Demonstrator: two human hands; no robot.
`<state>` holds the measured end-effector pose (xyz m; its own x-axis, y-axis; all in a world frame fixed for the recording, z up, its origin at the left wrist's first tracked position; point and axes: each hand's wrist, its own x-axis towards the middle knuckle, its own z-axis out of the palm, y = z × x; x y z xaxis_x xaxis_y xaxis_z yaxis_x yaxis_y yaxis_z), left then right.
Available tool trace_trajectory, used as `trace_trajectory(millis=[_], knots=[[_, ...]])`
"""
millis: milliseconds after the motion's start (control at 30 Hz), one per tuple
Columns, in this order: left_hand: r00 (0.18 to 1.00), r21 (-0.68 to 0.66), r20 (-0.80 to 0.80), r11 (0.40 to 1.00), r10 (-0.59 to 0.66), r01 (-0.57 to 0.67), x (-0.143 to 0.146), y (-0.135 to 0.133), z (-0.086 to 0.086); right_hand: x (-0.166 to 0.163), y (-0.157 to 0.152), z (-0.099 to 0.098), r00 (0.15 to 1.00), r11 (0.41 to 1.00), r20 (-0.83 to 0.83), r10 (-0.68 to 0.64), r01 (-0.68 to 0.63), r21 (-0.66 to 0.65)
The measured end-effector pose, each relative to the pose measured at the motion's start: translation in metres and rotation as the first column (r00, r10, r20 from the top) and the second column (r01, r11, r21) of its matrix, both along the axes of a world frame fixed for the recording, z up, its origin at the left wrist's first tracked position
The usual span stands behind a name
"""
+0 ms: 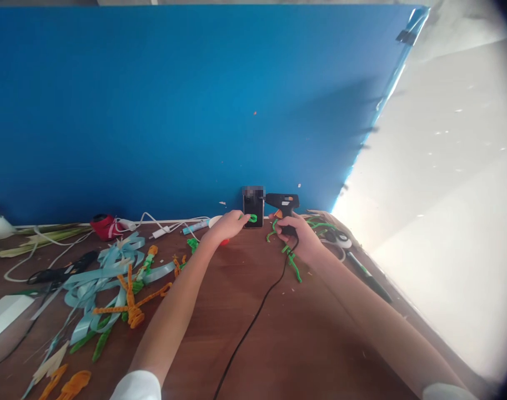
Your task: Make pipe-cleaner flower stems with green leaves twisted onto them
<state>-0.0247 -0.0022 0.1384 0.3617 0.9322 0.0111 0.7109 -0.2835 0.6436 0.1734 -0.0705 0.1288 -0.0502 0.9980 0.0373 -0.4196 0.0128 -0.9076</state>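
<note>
My left hand (231, 225) is closed, pinching a small green pipe-cleaner loop (252, 218) that sticks out past the fingertips. Wrapped around the grip of a black hot glue gun (283, 201) is my right hand (300, 236). The gun's nozzle points left, towards the loop, with a gap between them. Its black cord (257, 322) runs down the table to the front. A phone (254, 205) leans upright against the blue panel just behind the loop. Green pipe-cleaner pieces (294, 266) lie below my right hand.
On the left of the brown table (236, 355) lie tangled light-blue ribbon (90, 286), orange pipe-cleaner shapes (132, 308), a white box (7, 316) and a red tape roll (104, 226). A blue panel (174, 111) stands behind. A dark-green stick-like tool (367, 276) lies right.
</note>
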Motion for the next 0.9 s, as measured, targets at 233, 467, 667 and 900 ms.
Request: trace_trajectory(millis=[233,467,667,900], knots=[[1.0,-0.004,-0.014,1.0,0.016,-0.016,0.0,-0.005,0.007,0.001,-0.005,-0.001,0.993,0.994,0.103,0.065,-0.073,0.077],[0.997,-0.186,0.052,0.981,-0.054,0.063,-0.003,-0.005,0.008,-0.001,-0.005,-0.001,0.993,0.994,0.087,0.076,-0.083,0.073],[0.987,-0.228,0.138,0.967,-0.087,0.117,-0.003,-0.004,0.005,-0.004,-0.01,0.005,0.983,0.991,0.16,0.09,-0.105,0.086],[0.988,-0.167,0.123,0.979,-0.097,0.117,-0.006,-0.002,0.005,-0.006,-0.014,0.007,0.965,0.996,0.258,0.056,-0.07,0.048]])
